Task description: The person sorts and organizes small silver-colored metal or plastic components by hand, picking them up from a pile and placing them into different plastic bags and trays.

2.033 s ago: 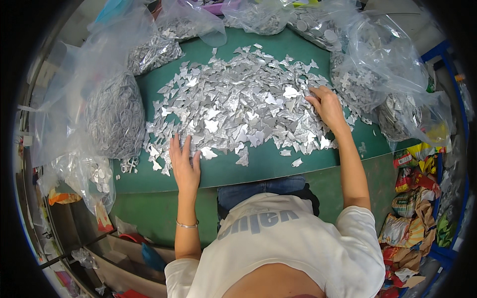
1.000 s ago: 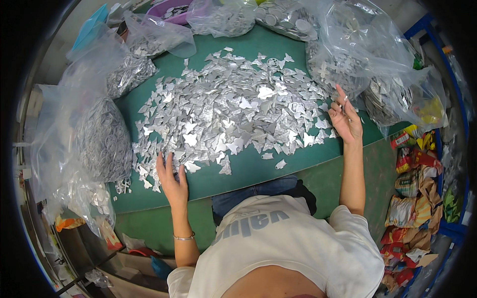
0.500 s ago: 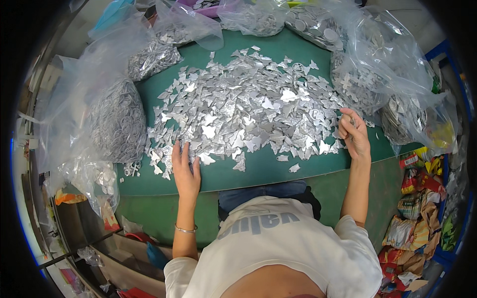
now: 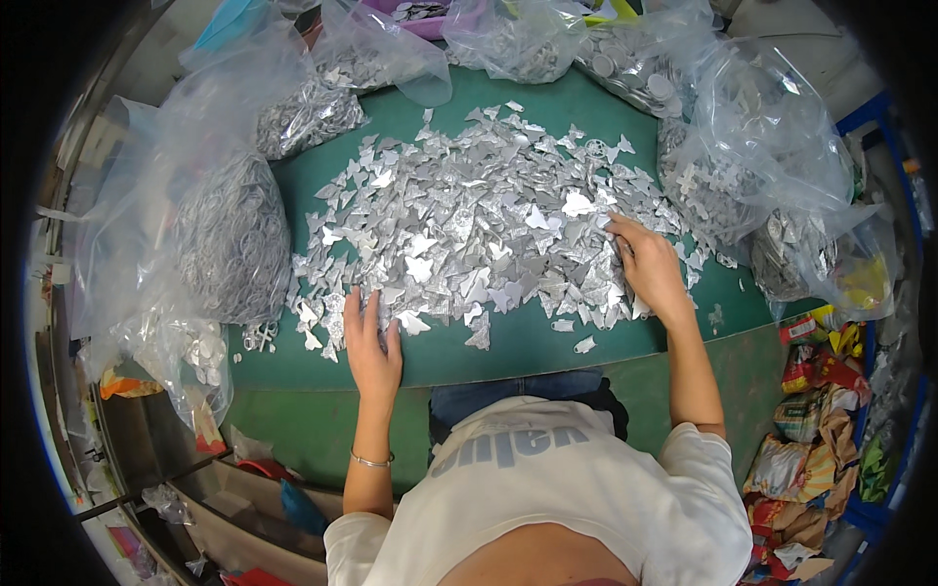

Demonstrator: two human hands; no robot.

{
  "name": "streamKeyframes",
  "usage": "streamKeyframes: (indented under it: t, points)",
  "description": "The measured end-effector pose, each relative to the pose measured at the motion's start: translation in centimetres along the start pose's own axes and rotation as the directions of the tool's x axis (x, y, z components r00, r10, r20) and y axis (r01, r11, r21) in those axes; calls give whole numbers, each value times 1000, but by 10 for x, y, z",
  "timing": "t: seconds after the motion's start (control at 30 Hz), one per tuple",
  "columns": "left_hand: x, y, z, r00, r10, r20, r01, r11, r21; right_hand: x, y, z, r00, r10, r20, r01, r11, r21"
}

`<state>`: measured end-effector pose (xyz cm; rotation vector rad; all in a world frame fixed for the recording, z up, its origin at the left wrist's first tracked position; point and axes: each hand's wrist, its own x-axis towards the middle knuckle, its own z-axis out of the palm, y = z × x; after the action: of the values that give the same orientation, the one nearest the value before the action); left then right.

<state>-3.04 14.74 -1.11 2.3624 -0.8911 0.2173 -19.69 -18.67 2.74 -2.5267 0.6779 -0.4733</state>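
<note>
Resting on foil pieces (image 4: 469,225) (silver) — both hands.

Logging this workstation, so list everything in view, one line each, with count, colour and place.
Foil pieces: one large heap, silver, middle of the table.
Table: one, green top, under the heap.
Clear bags: several, holding silver pieces, along the left, far and right edges.
Wrappers: a pile, mixed colours, lower right.
Bracelet: one, thin, silver, on the left wrist.
Shirt: one, white, bottom centre.
Left hand: flat on the heap's near left edge.
Right hand: resting on the heap's right side.
</note>
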Motion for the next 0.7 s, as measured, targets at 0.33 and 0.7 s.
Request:
streamKeyframes:
  t: [0.33, 0.7]
  points:
    - [4, 4, -2, 1000, -28, -13, 28, 999, -29, 126, 70, 24, 991, -8, -132, -28, 962, -272]
    - [4, -1, -3, 997, -50, -56, 44, 995, -93, 191, -33, 96, 973, -201, 115, 220, 959, -179]
